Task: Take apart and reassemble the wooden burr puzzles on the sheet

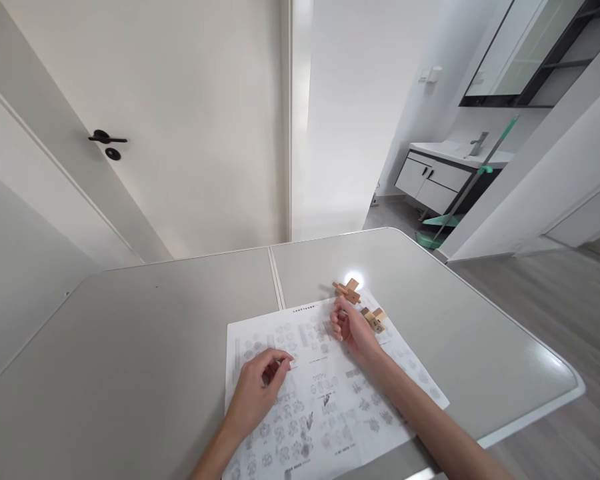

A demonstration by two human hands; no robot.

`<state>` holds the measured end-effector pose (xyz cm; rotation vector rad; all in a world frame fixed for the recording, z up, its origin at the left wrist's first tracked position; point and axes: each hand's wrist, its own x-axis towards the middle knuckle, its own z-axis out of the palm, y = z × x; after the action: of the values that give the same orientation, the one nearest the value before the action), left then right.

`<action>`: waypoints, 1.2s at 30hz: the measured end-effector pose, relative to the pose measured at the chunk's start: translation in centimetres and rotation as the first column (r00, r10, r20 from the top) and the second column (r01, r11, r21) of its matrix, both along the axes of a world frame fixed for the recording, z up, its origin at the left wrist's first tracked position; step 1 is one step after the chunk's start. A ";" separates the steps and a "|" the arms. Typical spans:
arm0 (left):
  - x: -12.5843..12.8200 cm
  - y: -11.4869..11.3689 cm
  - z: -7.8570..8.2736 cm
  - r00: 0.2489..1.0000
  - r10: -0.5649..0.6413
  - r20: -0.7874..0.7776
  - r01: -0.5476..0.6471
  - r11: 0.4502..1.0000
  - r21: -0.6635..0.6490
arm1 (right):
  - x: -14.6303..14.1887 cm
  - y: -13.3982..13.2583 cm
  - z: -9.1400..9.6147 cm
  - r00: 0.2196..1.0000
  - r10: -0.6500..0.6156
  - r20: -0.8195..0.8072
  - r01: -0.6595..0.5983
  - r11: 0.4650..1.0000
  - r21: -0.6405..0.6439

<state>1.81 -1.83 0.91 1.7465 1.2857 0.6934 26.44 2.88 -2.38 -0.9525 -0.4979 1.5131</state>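
A large white sheet printed with grey diagrams and text lies on the table under both hands. My left hand rests over its left part, thumb and forefinger tips brought together, with nothing visible between them. Over the sheet's upper right is my right hand, its fingers loosely curled and apart, holding nothing that I can see. Just beyond its thumb sits a cluster of brown wooden puzzle pieces; whether the thumb touches it is unclear. A second wooden cluster, lighter with dark markings, lies beside that hand's right edge.
The grey table has a pale rim and a seam running away from me. Behind it stand a white door with a black handle and a white wall. A washbasin cabinet and a green broom stand back right.
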 end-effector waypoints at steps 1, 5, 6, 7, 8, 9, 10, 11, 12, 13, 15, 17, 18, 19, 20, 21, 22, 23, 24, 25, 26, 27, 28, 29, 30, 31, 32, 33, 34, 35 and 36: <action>0.0 0.0 0.0 1.000 -0.003 -0.003 0.003 1.000 -0.001 | 0.2 0.1 -0.3 1.000 -0.020 0.002 0.020 0.999 0.026; 0.1 0.0 0.3 1.000 -0.012 -0.012 0.012 1.000 -0.018 | 0.6 -0.2 -0.7 0.999 -0.044 -0.018 0.045 0.997 0.057; 0.1 0.0 0.3 1.000 -0.013 -0.010 0.013 1.000 -0.017 | 0.7 -0.2 -0.7 0.998 -0.046 -0.033 0.048 0.998 0.047; 0.1 0.0 0.3 1.000 -0.013 -0.008 0.013 1.000 -0.016 | 0.8 -0.2 -0.7 0.997 -0.053 -0.047 0.055 0.998 0.036; 0.1 0.0 0.3 1.000 -0.014 -0.008 0.013 1.000 -0.014 | 1.0 -0.1 -0.7 0.996 -0.061 -0.059 0.063 0.998 0.028; 0.1 0.0 0.3 1.000 -0.014 -0.008 0.013 1.000 -0.012 | 1.1 0.0 -0.8 0.995 -0.066 -0.071 0.068 0.997 0.023; 0.1 0.0 0.3 1.000 -0.014 -0.008 0.014 1.000 -0.012 | 1.3 0.1 -0.8 0.994 -0.064 -0.085 0.066 0.998 0.023; 0.1 0.0 0.2 1.000 -0.014 -0.007 0.014 1.000 -0.013 | 1.5 0.2 -0.9 0.993 -0.058 -0.099 0.061 0.998 0.025; 0.0 0.0 0.2 1.000 -0.016 -0.005 0.016 1.000 -0.014 | 1.7 0.4 -1.0 0.992 -0.048 -0.117 0.051 0.998 0.026; 0.0 -0.1 0.1 1.000 -0.016 -0.002 0.016 1.000 -0.014 | 1.9 0.5 -1.0 0.990 -0.032 -0.137 0.036 0.999 0.027; 0.0 -0.1 0.0 1.000 -0.015 0.003 0.015 1.000 -0.012 | 2.4 0.7 -1.1 0.981 0.002 -0.195 0.003 1.000 0.028; 0.0 -0.1 -0.2 1.000 -0.013 0.004 0.013 1.000 -0.008 | 2.7 0.9 -1.0 0.960 0.042 -0.277 -0.032 0.999 0.040; 0.0 0.0 -0.2 1.000 -0.014 0.002 0.014 1.000 -0.008 | 2.8 0.9 -0.9 0.945 0.062 -0.320 -0.047 0.997 0.053; 0.0 0.0 -0.2 1.000 -0.016 0.002 0.016 1.000 -0.009 | 2.9 0.9 -0.8 0.929 0.080 -0.360 -0.059 0.996 0.067; 0.0 0.0 -0.2 1.000 -0.017 0.001 0.017 1.000 -0.010 | 3.0 0.9 -0.8 0.913 0.096 -0.397 -0.069 0.994 0.080; 0.0 0.0 -0.1 1.000 -0.016 0.002 0.016 1.000 -0.012 | 3.0 0.9 -0.7 0.897 0.109 -0.428 -0.078 0.993 0.090; 0.1 0.0 -0.1 1.000 -0.014 0.003 0.014 1.000 -0.014 | 3.0 0.8 -0.6 0.884 0.123 -0.452 -0.088 0.991 0.097; 0.1 0.0 0.0 1.000 -0.010 0.004 0.011 1.000 -0.016 | 2.9 0.8 -0.6 0.873 0.138 -0.467 -0.103 0.990 0.100; 0.1 -0.1 0.0 1.000 -0.008 0.004 0.008 1.000 -0.018 | 2.8 0.8 -0.5 0.866 0.155 -0.475 -0.121 0.987 0.102; 0.0 -0.1 0.0 1.000 -0.006 0.005 0.006 1.000 -0.019 | 2.7 0.7 -0.4 0.864 0.173 -0.473 -0.142 0.985 0.101; 0.0 -0.2 0.0 1.000 -0.005 0.005 0.006 1.000 -0.021 | 2.5 0.7 -0.3 0.865 0.195 -0.463 -0.170 0.981 0.097; -0.1 -0.2 -0.1 1.000 -0.005 0.005 0.005 1.000 -0.023 | 2.2 0.6 -0.2 0.868 0.221 -0.445 -0.199 0.975 0.095; -0.2 -0.2 -0.1 1.000 -0.006 0.006 0.006 1.000 -0.028 | 1.9 0.5 0.0 0.870 0.251 -0.425 -0.232 0.968 0.097; -0.2 -0.2 -0.1 1.000 -0.006 0.010 0.006 0.999 -0.034 | 1.6 0.4 0.1 0.870 0.288 -0.400 -0.270 0.957 0.103; -0.2 0.0 -0.2 1.000 -0.001 0.022 0.002 0.999 -0.041 | 1.3 0.2 0.3 0.866 0.333 -0.373 -0.314 0.943 0.113; -0.1 0.2 -0.1 0.999 0.012 0.047 -0.010 0.999 -0.047 | 1.0 0.0 0.4 0.855 0.387 -0.346 -0.366 0.922 0.126; 0.2 0.5 0.0 0.995 0.034 0.089 -0.029 0.998 -0.055 | 0.7 -0.3 0.5 0.834 0.447 -0.322 -0.424 0.894 0.142; 0.5 1.0 0.1 0.987 0.060 0.148 -0.050 0.996 -0.068 | 0.5 -0.6 0.4 0.805 0.509 -0.304 -0.484 0.861 0.160; 1.1 1.5 0.3 0.967 0.097 0.236 -0.078 0.993 -0.089 | 0.3 -0.8 0.3 0.769 0.568 -0.292 -0.540 0.823 0.178; 1.7 1.9 0.5 0.936 0.123 0.331 -0.084 0.988 -0.128 | 0.1 -1.1 0.1 0.724 0.627 -0.288 -0.592 0.779 0.206; 2.4 2.4 0.7 0.896 0.115 0.429 -0.034 0.981 -0.192 | 0.0 -1.3 -0.2 0.672 0.682 -0.290 -0.638 0.731 0.241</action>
<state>4.17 0.58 1.61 1.3019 1.0655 0.9251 26.42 1.57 -2.61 -0.3641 -0.7018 2.2381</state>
